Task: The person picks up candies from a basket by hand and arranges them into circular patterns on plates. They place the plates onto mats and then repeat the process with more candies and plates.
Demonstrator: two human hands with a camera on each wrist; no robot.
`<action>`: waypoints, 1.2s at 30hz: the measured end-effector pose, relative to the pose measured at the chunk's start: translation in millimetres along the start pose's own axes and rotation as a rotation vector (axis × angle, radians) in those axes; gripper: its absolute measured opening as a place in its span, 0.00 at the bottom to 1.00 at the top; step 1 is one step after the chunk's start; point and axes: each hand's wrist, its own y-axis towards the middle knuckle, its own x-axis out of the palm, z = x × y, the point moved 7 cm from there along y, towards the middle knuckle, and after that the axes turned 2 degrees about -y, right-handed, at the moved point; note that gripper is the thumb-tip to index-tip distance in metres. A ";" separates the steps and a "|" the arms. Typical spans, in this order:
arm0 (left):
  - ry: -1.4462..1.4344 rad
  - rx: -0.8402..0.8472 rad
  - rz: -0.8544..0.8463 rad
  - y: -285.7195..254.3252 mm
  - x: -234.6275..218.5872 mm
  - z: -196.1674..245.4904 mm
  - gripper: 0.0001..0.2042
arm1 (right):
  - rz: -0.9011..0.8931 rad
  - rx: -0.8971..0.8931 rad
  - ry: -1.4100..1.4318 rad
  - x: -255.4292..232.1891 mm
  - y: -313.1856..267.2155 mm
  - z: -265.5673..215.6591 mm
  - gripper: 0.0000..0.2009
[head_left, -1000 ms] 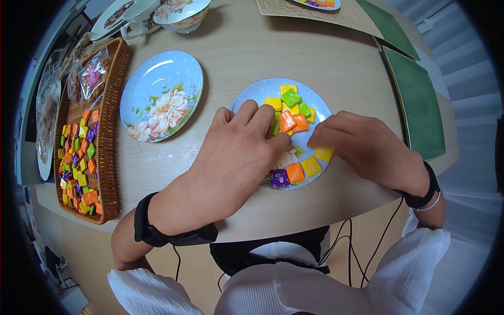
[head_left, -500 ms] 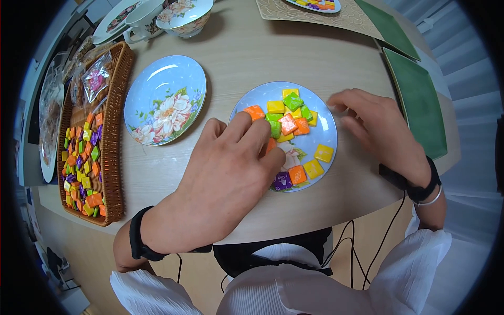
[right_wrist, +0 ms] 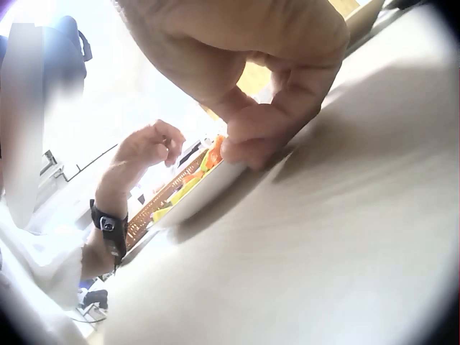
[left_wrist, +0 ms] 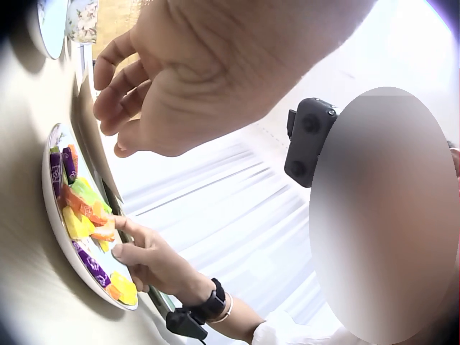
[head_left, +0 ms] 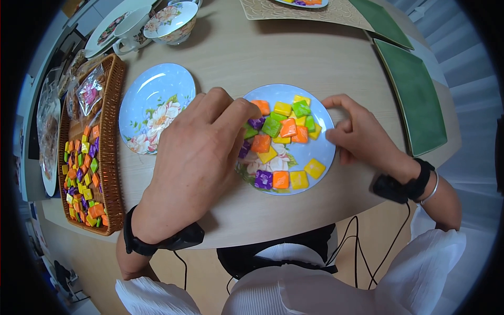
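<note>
A small blue floral plate (head_left: pixel 321 152) bears wrapped square candies (head_left: pixel 287 127) in orange, yellow, green and purple. Most lie grouped over its upper and left parts; several more run along the lower right edge. My right hand (head_left: pixel 365 131) holds the plate's right rim, index finger and thumb bent at the edge. My left hand (head_left: pixel 197 149) hovers at the plate's left side, its fingers loosely curled with nothing between them, as the left wrist view shows. From the head view it covers part of a second blue floral plate (head_left: pixel 157 86).
A wicker basket (head_left: pixel 113 157) with many loose candies and bagged treats stands at the left. Cups (head_left: pixel 176 26) and plates sit behind it. Green rectangular plates (head_left: pixel 415 100) lie at the right, near a beige embossed tray (head_left: pixel 310 16) at the back.
My left hand has drawn back leftward off the candies, uncovering orange, purple and yellow ones. My right hand has come back to the rim, and the candy plate has turned a little clockwise.
</note>
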 end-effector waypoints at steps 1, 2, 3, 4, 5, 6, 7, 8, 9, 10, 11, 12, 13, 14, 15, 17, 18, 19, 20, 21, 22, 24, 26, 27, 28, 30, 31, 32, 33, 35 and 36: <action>-0.003 0.011 0.016 0.1 -0.8 1.0 0.11 | -0.017 0.052 0.052 5.0 -8.7 4.3 0.22; -0.005 0.021 0.033 0.0 -1.9 1.8 0.11 | -0.034 0.104 0.104 10.6 -19.1 7.9 0.23; -0.004 0.032 0.038 -0.1 -2.6 2.7 0.11 | -0.052 0.156 0.154 15.0 -29.0 10.2 0.24; -0.001 0.044 0.041 -0.4 -3.7 3.4 0.11 | -0.093 0.200 0.175 19.0 -40.0 10.2 0.24; 0.003 0.055 0.043 -1.0 -4.9 4.3 0.12 | -0.134 0.245 0.197 21.1 -51.9 9.2 0.25; 0.002 0.058 0.034 -2.7 -5.2 5.9 0.12 | -0.176 0.292 0.217 21.6 -60.1 9.9 0.26; 0.002 0.062 0.027 -4.9 -5.6 8.5 0.12 | -0.122 0.282 0.224 12.3 -62.7 11.7 0.23; 0.004 0.067 0.020 -7.3 -5.6 11.6 0.12 | -0.051 0.151 0.121 1.0 -61.7 7.3 0.21; 0.008 0.100 0.000 -10.2 -3.2 16.9 0.13 | 0.022 0.018 0.018 -10.4 -60.9 1.3 0.18; 0.013 0.133 -0.020 -13.9 -0.4 22.7 0.13 | 0.095 -0.116 -0.084 -18.0 -61.0 -7.6 0.16; 0.018 0.163 -0.041 -18.2 2.7 28.1 0.13 | 0.138 -0.330 -0.186 -16.5 -61.8 -20.8 0.14; 0.025 0.168 -0.064 -22.1 6.4 31.6 0.14 | 0.183 -0.545 -0.287 -10.2 -63.5 -30.9 0.13; 0.033 0.175 -0.087 -25.7 10.7 34.7 0.14 | 0.230 -0.761 -0.387 -2.3 -68.1 -40.3 0.12; 0.042 0.182 -0.110 -27.8 14.1 36.5 0.14 | 0.229 -0.878 -0.489 7.5 -69.0 -45.8 0.11; 0.050 0.174 -0.136 -28.9 16.4 36.1 0.15 | 0.226 -0.992 -0.590 19.0 -70.0 -51.4 0.11; 0.066 0.161 -0.139 -28.8 21.1 31.1 0.15 | 0.234 -1.158 -0.786 41.3 -71.5 -56.4 0.10; 0.075 0.153 -0.139 -27.7 22.1 28.4 0.16 | 0.245 -1.210 -0.883 51.3 -70.9 -57.6 0.09; 0.073 0.150 -0.122 -26.3 20.5 27.1 0.15 | 0.254 -1.262 -0.981 59.0 -70.8 -57.0 0.09; 0.073 0.146 -0.104 -25.0 19.1 25.8 0.15 | 0.278 -1.290 -1.017 61.7 -70.0 -55.9 0.08; 0.073 0.143 -0.088 -23.9 17.5 24.5 0.15 | 0.303 -1.318 -1.052 64.2 -69.2 -54.9 0.08; 0.068 0.145 -0.094 -22.7 17.6 23.6 0.15 | 0.330 -1.344 -1.089 66.1 -69.0 -54.5 0.07; 0.055 0.149 -0.103 -20.9 17.7 22.8 0.14 | 0.322 -1.381 -1.124 66.1 -68.5 -52.4 0.07; 0.061 0.160 -0.115 -21.9 17.2 24.1 0.14 | 0.313 -1.393 -1.088 63.9 -70.6 -53.5 0.07; 0.063 0.167 -0.121 -22.4 16.6 24.8 0.14 | 0.307 -1.387 -1.034 60.7 -73.5 -57.3 0.06; 0.063 0.166 -0.160 -23.5 15.5 25.8 0.15 | 0.277 -1.359 -0.976 58.5 -75.9 -60.9 0.07; 0.062 0.159 -0.240 -28.2 12.4 28.6 0.15 | 0.199 -1.279 -0.854 55.9 -81.6 -67.5 0.07; 0.040 0.166 -0.283 -31.0 15.2 29.5 0.16 | 0.150 -1.228 -0.791 55.9 -82.8 -69.3 0.08; 0.021 0.175 -0.325 -33.7 17.9 30.5 0.16 | 0.071 -1.197 -0.813 61.1 -82.2 -68.4 0.09; 0.002 0.185 -0.367 -36.2 20.4 31.4 0.16 | -0.005 -1.165 -0.836 66.2 -81.4 -66.9 0.10; 0.017 0.212 -0.405 -40.1 26.2 34.0 0.17 | -0.073 -1.124 -0.833 72.4 -79.0 -63.4 0.11; 0.023 0.225 -0.423 -42.3 30.2 34.8 0.18 | -0.066 -1.118 -0.811 74.4 -76.8 -61.4 0.11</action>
